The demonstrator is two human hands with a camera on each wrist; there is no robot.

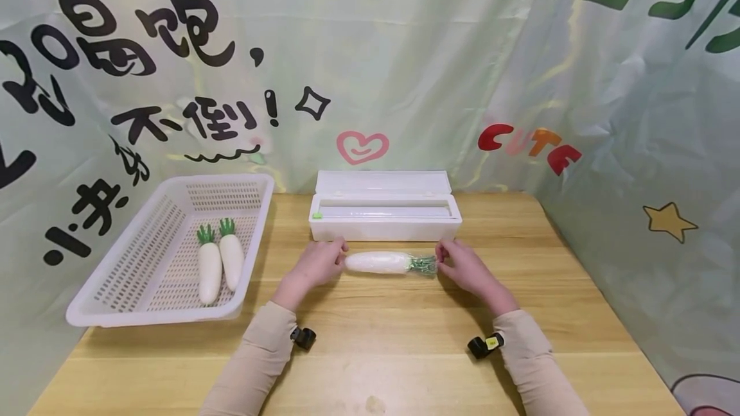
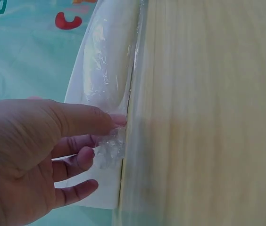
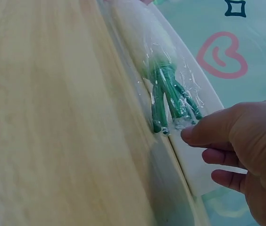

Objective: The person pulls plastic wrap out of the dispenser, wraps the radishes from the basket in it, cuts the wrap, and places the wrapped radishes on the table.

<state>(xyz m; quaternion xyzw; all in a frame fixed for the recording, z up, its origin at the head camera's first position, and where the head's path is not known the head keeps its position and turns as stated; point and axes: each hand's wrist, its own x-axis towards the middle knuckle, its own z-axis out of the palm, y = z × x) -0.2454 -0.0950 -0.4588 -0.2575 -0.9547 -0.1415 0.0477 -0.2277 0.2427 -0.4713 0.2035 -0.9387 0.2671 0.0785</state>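
A white radish [image 1: 377, 262] with green tops, wrapped in clear plastic film, is held level just in front of a white cling film dispenser [image 1: 386, 230]. My left hand [image 1: 317, 263] pinches the gathered film [image 2: 112, 147] past the radish's blunt end between thumb and forefinger, its other fingers loosely bent. At the leafy end my right hand [image 1: 467, 267] pinches the film by the green tops [image 3: 168, 96]. In the right wrist view the film lies crinkled over the leaves. The dispenser's lid [image 1: 383, 182] stands raised.
On the left a white perforated basket [image 1: 130, 262] holds two unwrapped white radishes [image 1: 210, 273], both with green tops. A printed curtain [image 1: 405, 69] hangs behind the wooden table [image 1: 376, 352]. A green slider [image 1: 317, 216] sits at the dispenser's left end.
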